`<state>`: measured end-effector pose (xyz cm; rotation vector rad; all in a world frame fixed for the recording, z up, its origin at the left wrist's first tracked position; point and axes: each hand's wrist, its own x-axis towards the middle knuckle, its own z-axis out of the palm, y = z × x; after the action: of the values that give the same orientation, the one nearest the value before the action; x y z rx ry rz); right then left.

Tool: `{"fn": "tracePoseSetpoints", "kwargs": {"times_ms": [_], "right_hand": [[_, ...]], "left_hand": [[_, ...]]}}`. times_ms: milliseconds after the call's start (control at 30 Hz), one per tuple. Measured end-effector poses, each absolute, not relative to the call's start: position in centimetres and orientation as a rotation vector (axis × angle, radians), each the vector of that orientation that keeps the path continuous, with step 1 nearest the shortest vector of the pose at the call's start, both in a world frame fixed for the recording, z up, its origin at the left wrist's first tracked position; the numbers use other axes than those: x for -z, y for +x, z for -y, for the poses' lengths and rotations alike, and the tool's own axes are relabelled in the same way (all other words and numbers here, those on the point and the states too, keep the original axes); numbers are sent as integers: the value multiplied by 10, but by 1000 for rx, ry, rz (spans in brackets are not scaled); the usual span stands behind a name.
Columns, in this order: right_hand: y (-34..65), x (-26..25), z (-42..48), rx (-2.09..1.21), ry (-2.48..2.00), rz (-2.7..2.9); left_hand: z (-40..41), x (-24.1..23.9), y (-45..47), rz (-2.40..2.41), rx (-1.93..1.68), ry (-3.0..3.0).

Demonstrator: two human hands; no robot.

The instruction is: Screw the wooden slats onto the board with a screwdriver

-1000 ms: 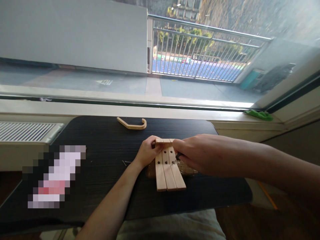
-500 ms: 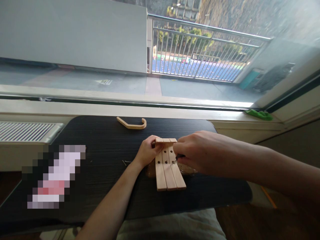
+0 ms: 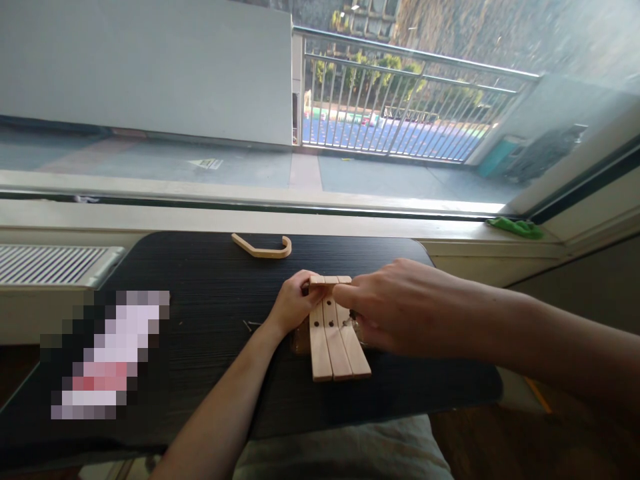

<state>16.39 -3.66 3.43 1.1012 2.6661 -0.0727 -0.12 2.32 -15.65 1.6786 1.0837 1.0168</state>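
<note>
A pale wooden piece of three slats, with a raised end and dark holes, lies in front of me on the table. My left hand is closed on its far left edge, thumb on top and the other fingers mostly hidden. Over the right slat, my right hand is closed round a small dark tool, mostly hidden by the fingers. A bit of metal shows at the right hole below it. Under the slats is a brownish, shiny packet, partly covered.
Toward the back of the black table lies a bent wooden hook-shaped piece. A few thin metal pieces are left of my left wrist. A blurred-out object lies at the left. A green cloth rests on the windowsill.
My right hand has turned and shifted slightly left over the slats, covering more of the right slat's holes and the dark tool. My left hand keeps its hold.
</note>
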Motion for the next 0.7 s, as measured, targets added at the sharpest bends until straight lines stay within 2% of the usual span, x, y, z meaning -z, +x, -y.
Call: {"fn": "tracePoseSetpoints", "kwargs": {"times_ms": [233,700], "right_hand": [[169,-39,33,203,1067,-2673],[172,-36,29,218,1118,-2634]], "left_hand": [[-23,155,-1,-1063,-1036,1682],[-22,152,-1,-1088,-1021,1681]]}}
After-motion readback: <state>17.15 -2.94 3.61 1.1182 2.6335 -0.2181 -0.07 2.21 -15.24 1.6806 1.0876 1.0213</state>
